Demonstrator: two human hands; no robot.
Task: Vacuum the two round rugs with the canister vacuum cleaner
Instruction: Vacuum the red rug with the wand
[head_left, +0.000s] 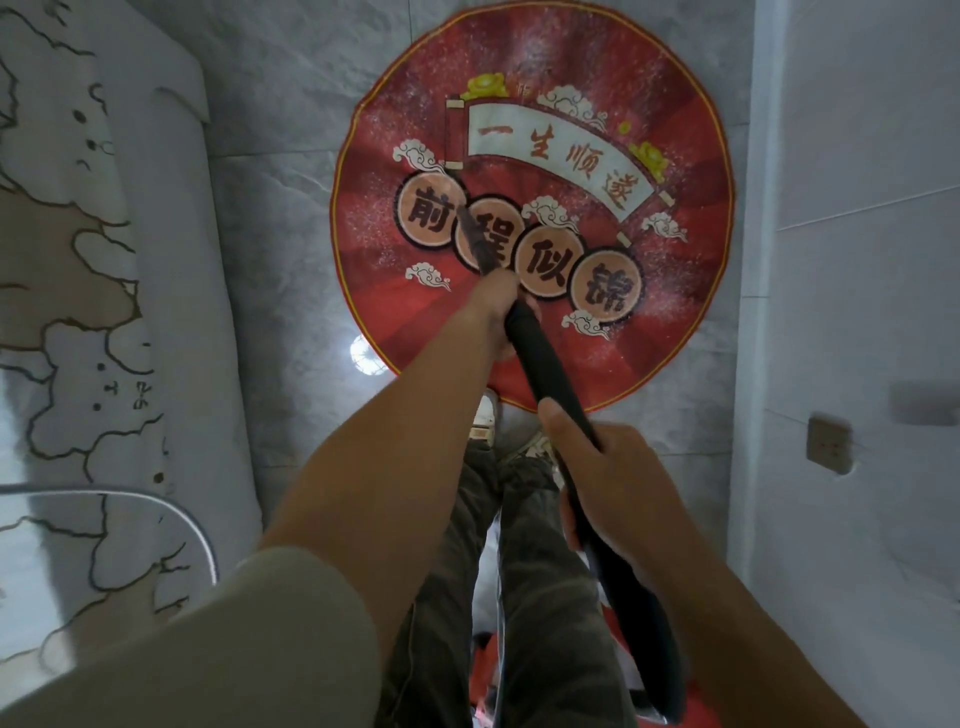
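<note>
The left hand (496, 304) and right hand (618, 478) both grip the black vacuum tube (540, 358). Its end is over the red round rug (675, 291), upper middle of the frame. A hard push could bunch the rug up.

Floor (280, 208): grey marble-pattern tiles, glossy, light reflection near rug edge. Round red rug (675, 291): lies flat on tiles, printed scroll and four character discs facing up, close to right wall. Shoes (485, 415): standing on tiles at rug's near edge. Patterned cloth (171, 312): hangs along left side.
</note>
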